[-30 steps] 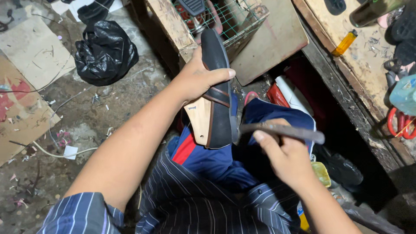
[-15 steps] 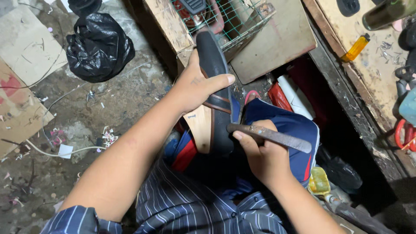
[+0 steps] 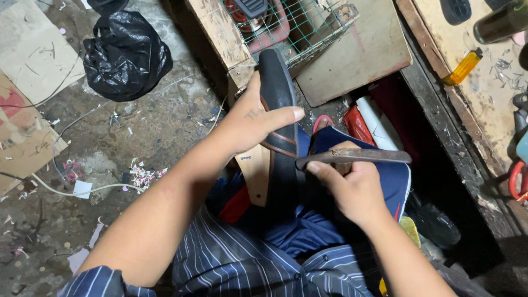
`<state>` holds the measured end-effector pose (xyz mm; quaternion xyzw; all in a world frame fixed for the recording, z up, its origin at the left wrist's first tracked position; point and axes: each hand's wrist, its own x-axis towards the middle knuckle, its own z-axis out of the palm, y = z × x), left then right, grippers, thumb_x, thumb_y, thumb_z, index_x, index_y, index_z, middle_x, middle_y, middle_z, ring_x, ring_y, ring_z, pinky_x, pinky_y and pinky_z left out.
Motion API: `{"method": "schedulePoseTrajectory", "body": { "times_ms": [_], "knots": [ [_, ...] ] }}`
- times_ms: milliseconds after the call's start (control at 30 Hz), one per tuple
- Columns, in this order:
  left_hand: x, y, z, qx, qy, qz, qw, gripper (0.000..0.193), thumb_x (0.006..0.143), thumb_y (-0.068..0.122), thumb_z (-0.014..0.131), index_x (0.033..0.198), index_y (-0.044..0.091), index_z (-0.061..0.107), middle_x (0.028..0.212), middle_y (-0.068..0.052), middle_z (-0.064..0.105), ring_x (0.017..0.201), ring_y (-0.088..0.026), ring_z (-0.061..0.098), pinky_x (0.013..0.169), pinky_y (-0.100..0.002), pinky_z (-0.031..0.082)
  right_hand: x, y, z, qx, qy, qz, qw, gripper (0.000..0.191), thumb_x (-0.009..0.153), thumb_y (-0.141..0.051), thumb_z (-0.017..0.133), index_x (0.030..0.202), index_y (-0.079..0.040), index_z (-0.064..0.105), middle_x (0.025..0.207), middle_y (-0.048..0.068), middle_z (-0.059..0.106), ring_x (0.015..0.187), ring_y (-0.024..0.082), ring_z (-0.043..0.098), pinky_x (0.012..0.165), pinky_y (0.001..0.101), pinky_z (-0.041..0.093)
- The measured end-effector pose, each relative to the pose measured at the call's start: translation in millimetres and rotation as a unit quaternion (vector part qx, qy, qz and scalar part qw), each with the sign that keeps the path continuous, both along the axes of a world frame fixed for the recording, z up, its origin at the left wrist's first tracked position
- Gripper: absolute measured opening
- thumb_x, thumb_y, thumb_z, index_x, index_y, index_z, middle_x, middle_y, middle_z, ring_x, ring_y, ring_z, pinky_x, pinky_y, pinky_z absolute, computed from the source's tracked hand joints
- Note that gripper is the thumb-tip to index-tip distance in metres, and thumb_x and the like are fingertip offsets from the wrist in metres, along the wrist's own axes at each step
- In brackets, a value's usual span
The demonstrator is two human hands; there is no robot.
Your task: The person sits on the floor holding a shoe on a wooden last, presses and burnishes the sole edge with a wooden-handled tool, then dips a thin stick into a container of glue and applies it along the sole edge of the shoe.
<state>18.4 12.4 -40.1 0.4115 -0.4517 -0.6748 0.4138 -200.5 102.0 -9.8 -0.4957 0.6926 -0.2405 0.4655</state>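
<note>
Shoe (image 3: 278, 118) and tool sit a little differently than a second ago: the dark shoe, tan sole edge showing, has tipped more upright over the lap, its toe now up against the wire cage (image 3: 300, 22), and the left hand (image 3: 250, 124) has slid higher along it, fingers clenched round the upper with the thumb laid across the brown strap. The right hand (image 3: 352, 187) has drawn in closer, its fingers wrapped tight on the handle of a long rusty metal tool (image 3: 357, 157), whose near end now meets the shoe's side where before it stood off to the right. Blue cloth (image 3: 324, 231) covers the knees beneath. Around lies a rough dirt floor (image 3: 137, 143) strewn with paper scraps, a black plastic bag (image 3: 126, 55), flattened cardboard (image 3: 27, 132) and a pale cord. At right a worn wooden table (image 3: 484, 99) carries an orange tube (image 3: 463, 67).
</note>
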Motion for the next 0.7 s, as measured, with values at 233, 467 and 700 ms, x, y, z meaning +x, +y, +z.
{"method": "schedulePoseTrajectory", "body": {
  "times_ms": [233, 467, 700],
  "knots": [
    [-1, -1, 7, -0.202, -0.151, -0.039, 0.967, 0.101, 0.089, 0.021, 0.086, 0.159, -0.002, 0.017, 0.122, -0.011, 0.062, 0.109, -0.017, 0.063, 0.094, -0.034, 0.055, -11, -24, 8, -0.031, -0.040, 0.174, 0.983, 0.021, 0.081, -0.021, 0.084, 0.085, -0.007, 0.069, 0.073, -0.004, 0.056, 0.069, 0.007, 0.049, 0.062, 0.0271, 0.042],
    [-4, 7, 0, -0.060, 0.020, -0.075, 0.995, 0.096, 0.086, 0.019, 0.081, 0.159, 0.004, 0.021, 0.109, -0.005, 0.062, 0.097, -0.013, 0.064, 0.082, -0.031, 0.059, -9, -47, 34, 0.059, -0.031, 0.308, 0.949, 0.019, 0.078, -0.024, 0.083, 0.084, -0.008, 0.074, 0.072, -0.003, 0.064, 0.069, 0.009, 0.057, 0.062, 0.0289, 0.048],
    [-6, 14, 10, -0.068, -0.060, -0.015, 0.996, 0.102, 0.081, 0.021, 0.081, 0.160, 0.006, 0.018, 0.109, -0.002, 0.062, 0.094, -0.012, 0.065, 0.080, -0.030, 0.058, 6, -24, 45, -0.111, 0.273, 0.318, 0.901, 0.036, 0.078, -0.043, 0.092, 0.092, -0.013, 0.077, 0.074, 0.001, 0.069, 0.069, 0.006, 0.048, 0.063, 0.0339, 0.043]
  ]
}}
